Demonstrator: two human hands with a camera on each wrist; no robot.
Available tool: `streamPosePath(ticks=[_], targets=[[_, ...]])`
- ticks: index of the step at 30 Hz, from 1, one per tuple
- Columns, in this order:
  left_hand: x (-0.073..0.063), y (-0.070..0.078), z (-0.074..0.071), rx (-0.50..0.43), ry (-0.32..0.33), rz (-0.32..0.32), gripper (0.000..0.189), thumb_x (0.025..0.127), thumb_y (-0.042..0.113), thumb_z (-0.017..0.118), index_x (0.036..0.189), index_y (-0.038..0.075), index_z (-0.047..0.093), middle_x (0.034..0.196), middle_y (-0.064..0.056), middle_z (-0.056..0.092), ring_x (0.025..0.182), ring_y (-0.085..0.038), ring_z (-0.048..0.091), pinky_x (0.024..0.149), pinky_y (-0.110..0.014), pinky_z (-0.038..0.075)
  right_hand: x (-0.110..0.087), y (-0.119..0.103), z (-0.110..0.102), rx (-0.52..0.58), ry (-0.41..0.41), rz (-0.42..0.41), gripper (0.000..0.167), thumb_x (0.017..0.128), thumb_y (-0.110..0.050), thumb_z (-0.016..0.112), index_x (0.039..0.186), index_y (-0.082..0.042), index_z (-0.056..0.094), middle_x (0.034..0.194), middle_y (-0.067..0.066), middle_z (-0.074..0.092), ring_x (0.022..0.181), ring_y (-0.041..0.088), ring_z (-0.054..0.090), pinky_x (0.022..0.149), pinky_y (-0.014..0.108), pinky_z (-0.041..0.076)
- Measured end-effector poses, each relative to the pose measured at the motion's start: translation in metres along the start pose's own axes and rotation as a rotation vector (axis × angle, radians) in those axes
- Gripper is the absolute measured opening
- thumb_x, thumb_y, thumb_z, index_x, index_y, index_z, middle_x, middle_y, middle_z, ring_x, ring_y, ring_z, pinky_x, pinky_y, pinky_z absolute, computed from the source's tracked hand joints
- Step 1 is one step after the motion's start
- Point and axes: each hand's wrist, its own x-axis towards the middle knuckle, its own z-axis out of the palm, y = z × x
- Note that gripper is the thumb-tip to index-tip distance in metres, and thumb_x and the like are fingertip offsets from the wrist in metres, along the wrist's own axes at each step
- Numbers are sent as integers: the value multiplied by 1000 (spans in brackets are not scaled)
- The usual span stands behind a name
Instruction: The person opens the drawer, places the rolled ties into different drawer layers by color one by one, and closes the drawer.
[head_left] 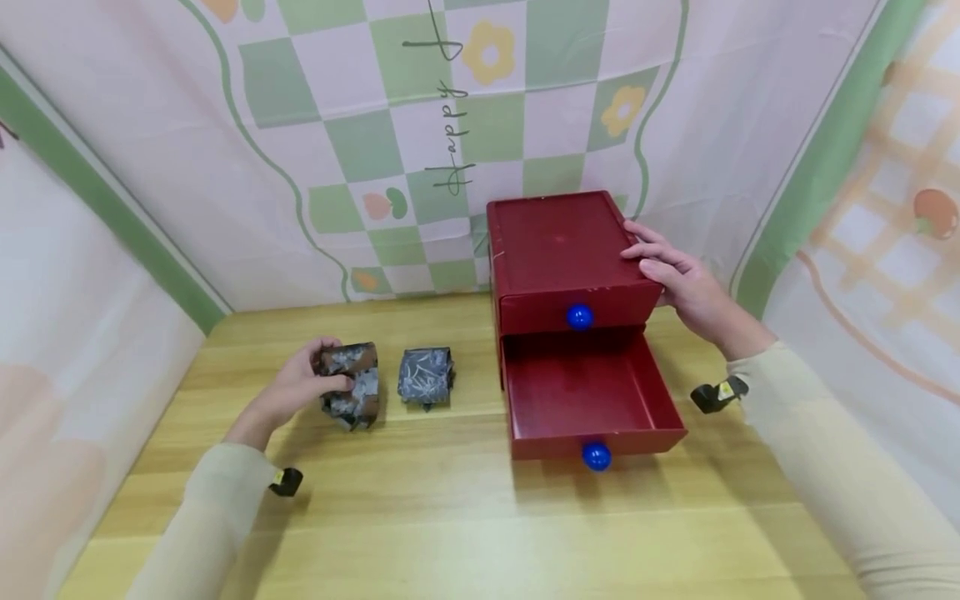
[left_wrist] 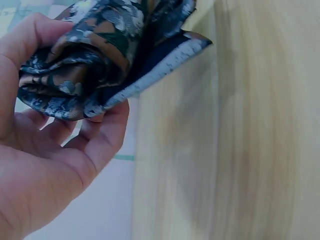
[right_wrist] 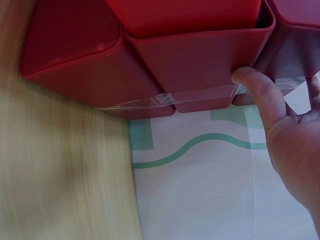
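Note:
My left hand (head_left: 292, 387) pinches a folded patterned cloth (head_left: 363, 383) in brown, grey and black, thumb on one side and fingers on the other. In the left wrist view the shiny cloth (left_wrist: 107, 50) shows rolled folds and a loose pointed corner. To its right on the table lies a second folded cloth (head_left: 425, 375), dark grey with pale streaks. A red drawer cabinet (head_left: 562, 242) stands further right, its lower drawer (head_left: 585, 408) pulled out and bare inside. My right hand (head_left: 686, 279) rests on the cabinet's upper right edge; its thumb (right_wrist: 255, 85) touches the side wall.
Blue round knobs sit on the upper drawer (head_left: 580, 317) and lower drawer front (head_left: 596, 456). Clear tape (right_wrist: 165, 99) runs along the cabinet's side. The wooden table (head_left: 420, 517) ends at a printed curtain (head_left: 420, 150) behind.

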Motion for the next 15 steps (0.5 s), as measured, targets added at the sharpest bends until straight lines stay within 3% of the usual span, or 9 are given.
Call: streamPosePath(ticks=[8,15], targets=[[-1,15,4,31,39,-4,73,88,14,77,148,4,37,117,-18,50,99,-28,50,79,-35,51,0,-2,-1,-4,2,-2,29,106,-8,49,128,-4,67,166,0,24,149,23,19,76,28,60],[-1,24,12,-50,16,-23,72,88,11,75,148,5,36,129,-23,50,107,-31,57,87,-37,54,0,-2,0,-11,-2,-4,29,106,-8,49,129,-5,67,166,0,24,148,24,18,75,28,60]])
